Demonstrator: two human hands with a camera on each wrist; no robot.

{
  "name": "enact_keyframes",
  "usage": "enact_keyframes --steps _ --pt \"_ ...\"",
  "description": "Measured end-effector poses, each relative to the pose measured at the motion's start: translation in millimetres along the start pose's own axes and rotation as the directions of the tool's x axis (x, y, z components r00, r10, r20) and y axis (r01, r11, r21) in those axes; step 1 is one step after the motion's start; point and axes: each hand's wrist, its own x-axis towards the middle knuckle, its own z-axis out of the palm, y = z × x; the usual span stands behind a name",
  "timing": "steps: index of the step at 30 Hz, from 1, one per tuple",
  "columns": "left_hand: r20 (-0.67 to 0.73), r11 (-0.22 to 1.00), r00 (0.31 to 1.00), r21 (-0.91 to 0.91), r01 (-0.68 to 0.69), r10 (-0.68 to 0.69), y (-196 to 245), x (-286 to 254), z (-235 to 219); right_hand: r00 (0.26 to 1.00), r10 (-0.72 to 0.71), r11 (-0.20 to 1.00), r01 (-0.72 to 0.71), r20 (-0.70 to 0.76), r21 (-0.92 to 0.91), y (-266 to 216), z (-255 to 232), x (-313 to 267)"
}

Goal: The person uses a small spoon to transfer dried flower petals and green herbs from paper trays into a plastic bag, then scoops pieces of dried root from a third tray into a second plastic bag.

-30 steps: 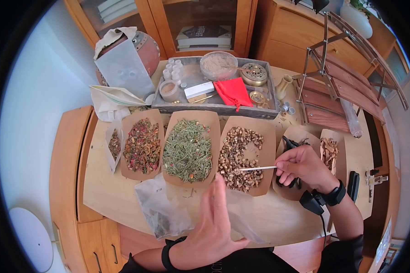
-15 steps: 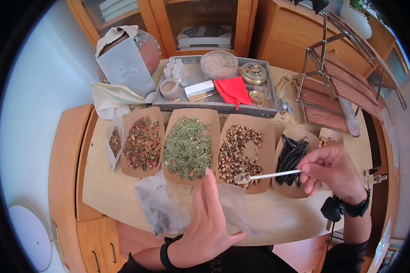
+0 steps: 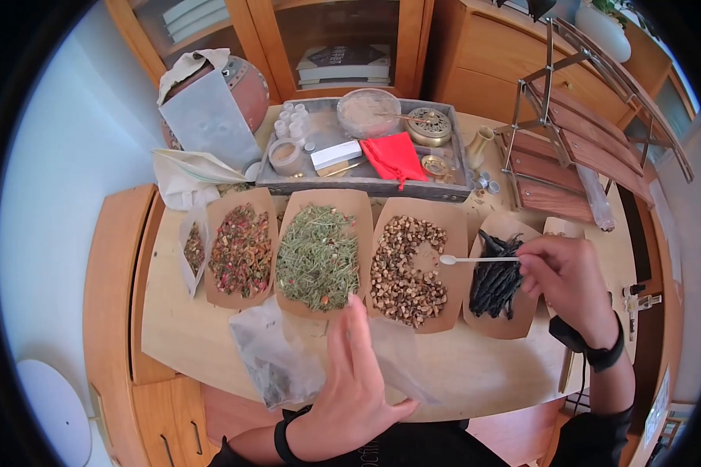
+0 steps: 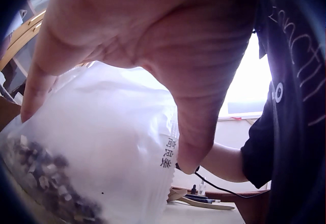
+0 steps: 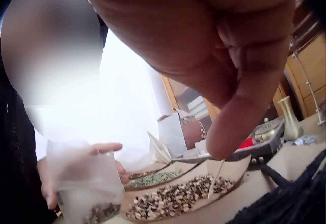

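My right hand [image 3: 568, 280] pinches the handle of a thin white spoon [image 3: 483, 259], its bowl over the bare patch in a paper tray of chopped brown pieces [image 3: 409, 292]. Under that hand lies a tray of black, wrinkled strips [image 3: 494, 280]. My left hand [image 3: 350, 385] holds a clear plastic bag [image 4: 112, 127] between thumb and fingers, with the thumb at its printed edge. Dark and pale chopped bits [image 4: 48, 180] lie in the bag's bottom. To the left are trays of green needle-like herb [image 3: 319, 257] and a reddish dried mix [image 3: 241, 249].
Behind the trays stands a grey wooden tray [image 3: 319, 185] with a red pouch [image 3: 396, 158], small jars and a brass burner [image 3: 428, 127]. A folding wooden rack [image 3: 553, 191] is at the right. A cloth-topped round pot [image 3: 245, 89] stands back left.
My right hand first drew right, bringing the spoon to the brown pieces' front edge, then moved the spoon away from me to the bare patch. My left hand has barely shifted.
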Motion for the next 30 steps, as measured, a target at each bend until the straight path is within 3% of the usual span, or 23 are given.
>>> enact_keyframes --steps 2,4,6,8,11,21,27,30 --pt "0.003 1.000 1.000 0.007 -0.003 0.003 0 0 0 0.997 -0.025 0.989 0.036 0.073 -0.140 12 4 7" --pt "0.003 1.000 1.000 -0.002 0.004 -0.004 0 1 -1 0.993 0.032 0.993 -0.019 0.116 -0.113 16 11 12" --pt "0.007 1.000 1.000 -0.013 0.012 -0.012 0 1 0 0.961 0.139 0.986 -0.157 0.237 0.060 19 19 15" --pt "0.004 1.000 1.000 -0.008 0.006 -0.006 0 1 0 0.944 0.141 0.978 -0.180 0.298 0.106 28 26 20" --pt "0.004 1.000 1.000 -0.030 0.003 -0.003 -1 1 1 0.874 0.223 0.918 -0.338 0.432 0.210 34 35 24" --pt "-0.017 0.999 1.000 -0.045 -0.015 0.014 4 2 -3 0.868 0.263 0.873 -0.400 0.421 0.278 40 27 25" --pt "-0.015 0.998 1.000 -0.063 -0.002 0.001 3 2 -1 0.912 0.266 0.877 -0.363 0.312 0.315 6 6 7" --pt "-0.017 0.998 1.000 -0.068 0.002 -0.003 3 2 -1 0.908 0.250 0.882 -0.357 0.337 0.308 -14 -9 -4"
